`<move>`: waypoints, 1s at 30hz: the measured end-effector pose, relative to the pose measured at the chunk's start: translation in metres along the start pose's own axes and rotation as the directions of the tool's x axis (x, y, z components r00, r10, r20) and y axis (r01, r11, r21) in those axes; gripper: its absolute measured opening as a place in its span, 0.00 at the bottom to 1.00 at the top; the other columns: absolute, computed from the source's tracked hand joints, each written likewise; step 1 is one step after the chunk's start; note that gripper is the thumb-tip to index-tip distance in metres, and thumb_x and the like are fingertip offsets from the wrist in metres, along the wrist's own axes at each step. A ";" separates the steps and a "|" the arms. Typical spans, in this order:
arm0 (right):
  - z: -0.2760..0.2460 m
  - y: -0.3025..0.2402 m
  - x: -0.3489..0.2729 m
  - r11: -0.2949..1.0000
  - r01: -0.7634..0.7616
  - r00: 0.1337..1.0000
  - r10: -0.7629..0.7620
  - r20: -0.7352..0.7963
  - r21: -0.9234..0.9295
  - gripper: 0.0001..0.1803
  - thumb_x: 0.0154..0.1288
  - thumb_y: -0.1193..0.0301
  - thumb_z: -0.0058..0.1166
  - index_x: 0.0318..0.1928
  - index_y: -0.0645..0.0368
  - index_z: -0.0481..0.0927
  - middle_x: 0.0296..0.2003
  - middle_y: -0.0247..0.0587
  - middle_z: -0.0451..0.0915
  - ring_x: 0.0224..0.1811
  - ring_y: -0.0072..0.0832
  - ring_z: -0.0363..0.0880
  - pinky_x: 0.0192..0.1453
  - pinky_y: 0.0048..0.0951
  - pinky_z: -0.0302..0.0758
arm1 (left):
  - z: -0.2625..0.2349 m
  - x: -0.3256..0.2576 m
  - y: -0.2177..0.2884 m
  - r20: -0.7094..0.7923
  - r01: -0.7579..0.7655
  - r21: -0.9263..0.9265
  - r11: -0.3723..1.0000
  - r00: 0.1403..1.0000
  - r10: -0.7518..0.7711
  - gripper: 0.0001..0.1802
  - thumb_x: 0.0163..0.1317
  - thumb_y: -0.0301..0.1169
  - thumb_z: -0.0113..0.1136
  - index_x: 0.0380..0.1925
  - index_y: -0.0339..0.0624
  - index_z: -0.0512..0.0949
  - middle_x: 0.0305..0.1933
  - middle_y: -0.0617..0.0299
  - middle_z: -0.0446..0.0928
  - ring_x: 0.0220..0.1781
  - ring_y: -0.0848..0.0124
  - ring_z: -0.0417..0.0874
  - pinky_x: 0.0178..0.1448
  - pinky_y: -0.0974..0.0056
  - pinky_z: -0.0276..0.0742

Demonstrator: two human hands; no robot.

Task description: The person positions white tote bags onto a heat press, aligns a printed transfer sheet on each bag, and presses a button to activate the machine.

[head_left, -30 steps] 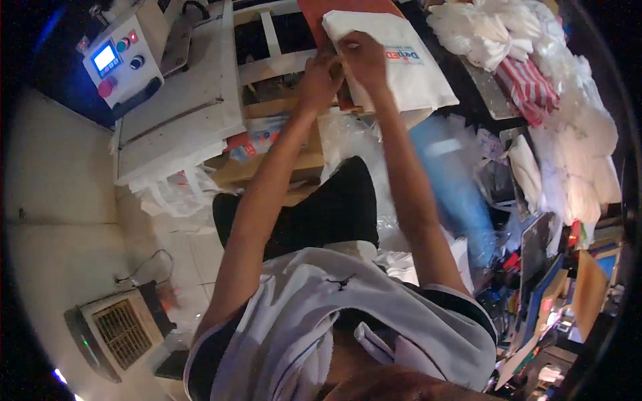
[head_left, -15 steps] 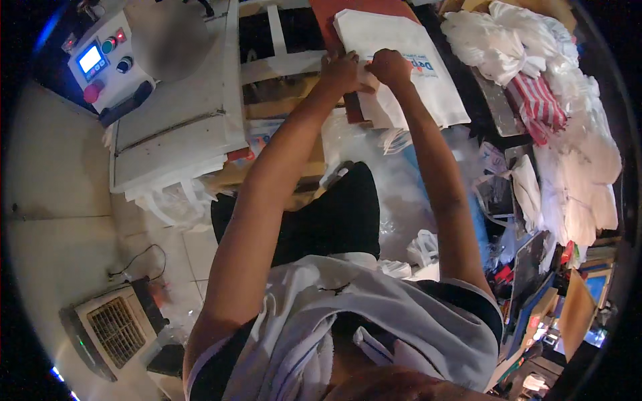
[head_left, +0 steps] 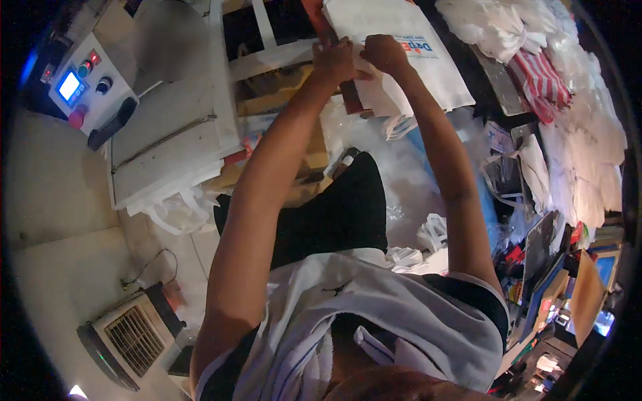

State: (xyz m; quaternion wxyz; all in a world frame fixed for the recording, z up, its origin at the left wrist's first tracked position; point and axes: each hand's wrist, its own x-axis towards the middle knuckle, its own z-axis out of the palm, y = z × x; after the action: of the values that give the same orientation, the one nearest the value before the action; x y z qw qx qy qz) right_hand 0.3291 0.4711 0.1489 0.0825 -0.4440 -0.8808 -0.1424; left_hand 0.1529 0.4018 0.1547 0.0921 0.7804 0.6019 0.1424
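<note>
A stack of white fabric bags (head_left: 435, 83) with blue and red print lies at the upper middle, its loose handles (head_left: 400, 125) hanging off the near edge. My right hand (head_left: 386, 53) is closed in a fist at the left part of the top bag, seemingly pinching it. Just left of it, my left hand (head_left: 334, 61) has curled fingers and its thumb pointing right, over the left edge of the stack. What its fingers hold is hidden. A dark red board (head_left: 350, 97) shows under the bags and beside my left hand.
A white machine table (head_left: 177, 144) stands at left, with a control box (head_left: 83, 87) with lit screen. Bundles of white plastic bags (head_left: 495, 27) and a red-striped bag (head_left: 540, 77) are piled at right. A heater-like unit with a grille (head_left: 134, 339) sits at lower left.
The view has shifted slightly. My right hand has moved a little up and left on the bag, and the gap between my hands stays small. My left hand has turned, its thumb now stretched right.
</note>
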 end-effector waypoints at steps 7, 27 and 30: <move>-0.021 0.088 -0.023 0.978 -0.209 0.977 0.209 0.041 -0.006 0.24 0.60 0.50 0.59 0.33 0.61 0.84 0.36 0.54 0.84 0.42 0.51 0.84 0.49 0.50 0.80 | 0.008 0.008 0.015 -0.068 -0.092 0.010 0.996 0.993 0.093 0.67 0.31 0.74 0.70 0.69 0.44 0.67 0.73 0.60 0.66 0.76 0.43 0.57 0.74 0.33 0.53; -0.054 0.262 -0.468 0.579 -0.661 0.616 0.782 -0.095 0.477 0.07 0.68 0.70 0.50 0.43 0.54 0.80 0.28 0.38 0.77 0.26 0.32 0.72 0.32 0.35 0.71 | 0.008 0.010 0.002 0.040 -0.106 0.066 0.992 0.994 0.104 0.66 0.39 0.73 0.67 0.72 0.41 0.62 0.77 0.47 0.59 0.77 0.43 0.57 0.78 0.40 0.51; 0.002 0.087 -0.491 0.142 -0.653 0.415 0.888 0.196 0.744 0.14 0.66 0.58 0.54 0.32 0.54 0.82 0.24 0.27 0.74 0.25 0.18 0.70 0.29 0.26 0.66 | -0.002 -0.003 -0.015 -0.033 -0.122 0.217 0.968 0.991 0.133 0.60 0.43 0.67 0.69 0.71 0.43 0.63 0.76 0.46 0.59 0.76 0.43 0.59 0.78 0.41 0.51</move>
State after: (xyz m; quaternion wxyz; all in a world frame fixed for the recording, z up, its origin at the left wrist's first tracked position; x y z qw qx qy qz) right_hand 0.6895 0.1486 0.0289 0.4420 -0.7332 -0.4663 0.2227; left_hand 0.1376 0.4027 0.1519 -0.0164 0.8192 0.5643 0.1008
